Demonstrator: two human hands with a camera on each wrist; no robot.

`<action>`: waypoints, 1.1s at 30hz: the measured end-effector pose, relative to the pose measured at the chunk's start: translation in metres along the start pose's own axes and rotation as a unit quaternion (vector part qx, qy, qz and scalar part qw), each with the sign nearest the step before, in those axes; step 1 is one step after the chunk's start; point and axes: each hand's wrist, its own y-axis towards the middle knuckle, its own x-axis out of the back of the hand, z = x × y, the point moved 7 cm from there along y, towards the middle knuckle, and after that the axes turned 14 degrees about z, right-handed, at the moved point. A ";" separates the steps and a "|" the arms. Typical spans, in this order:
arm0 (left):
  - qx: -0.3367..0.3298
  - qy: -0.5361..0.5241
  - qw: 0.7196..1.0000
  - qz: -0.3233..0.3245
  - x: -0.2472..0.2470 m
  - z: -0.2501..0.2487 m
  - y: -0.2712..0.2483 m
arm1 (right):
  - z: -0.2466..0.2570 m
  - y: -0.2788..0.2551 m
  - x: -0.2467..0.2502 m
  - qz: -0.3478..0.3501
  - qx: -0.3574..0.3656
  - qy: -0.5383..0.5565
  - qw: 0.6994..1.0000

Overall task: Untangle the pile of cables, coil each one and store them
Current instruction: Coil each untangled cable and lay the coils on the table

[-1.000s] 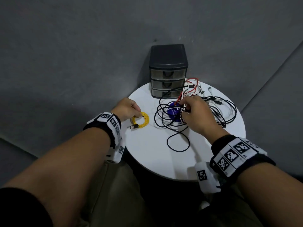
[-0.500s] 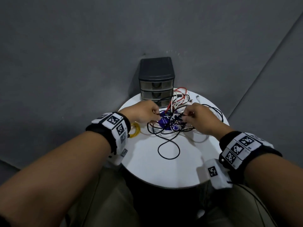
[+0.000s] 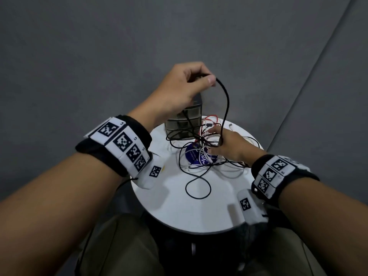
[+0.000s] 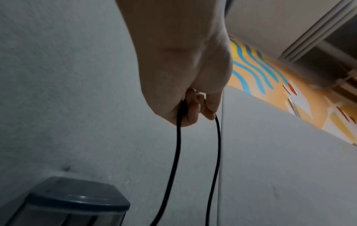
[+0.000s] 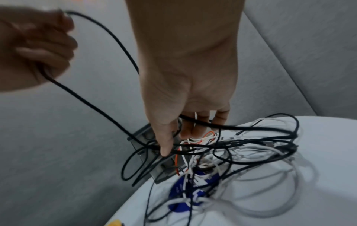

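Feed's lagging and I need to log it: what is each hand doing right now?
Left hand: raised above the table, fingers gripping the black cable.
Right hand: down in the cable pile, fingers among the strands; a firm grip cannot be told.

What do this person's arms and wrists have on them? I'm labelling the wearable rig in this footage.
Both forearms are bare, with no sleeves in view. The left wrist band and right wrist band are black straps faced with white rectangular panels, each printed with a square black-and-white code marker. A rounded white camera housing with one more marker hangs under the left wrist; a matching one sits under the right. No gloves or rings show.
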 end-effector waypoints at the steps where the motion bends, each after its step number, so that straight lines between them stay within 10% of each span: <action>1: -0.004 0.005 1.000 -0.006 0.003 -0.004 0.000 | -0.002 0.001 -0.003 0.010 -0.006 -0.013 1.000; 16: 0.042 -0.062 0.997 0.008 0.006 0.012 -0.014 | 0.010 0.015 -0.007 -0.074 -0.111 -0.294 0.946; 24: 0.095 -0.039 0.992 -0.074 0.032 0.057 -0.018 | 0.039 -0.007 0.057 -0.118 -0.041 -0.202 0.971; 33: 0.229 -0.071 0.971 0.003 0.004 0.109 -0.016 | 0.081 -0.047 0.148 -0.268 0.093 -0.034 0.958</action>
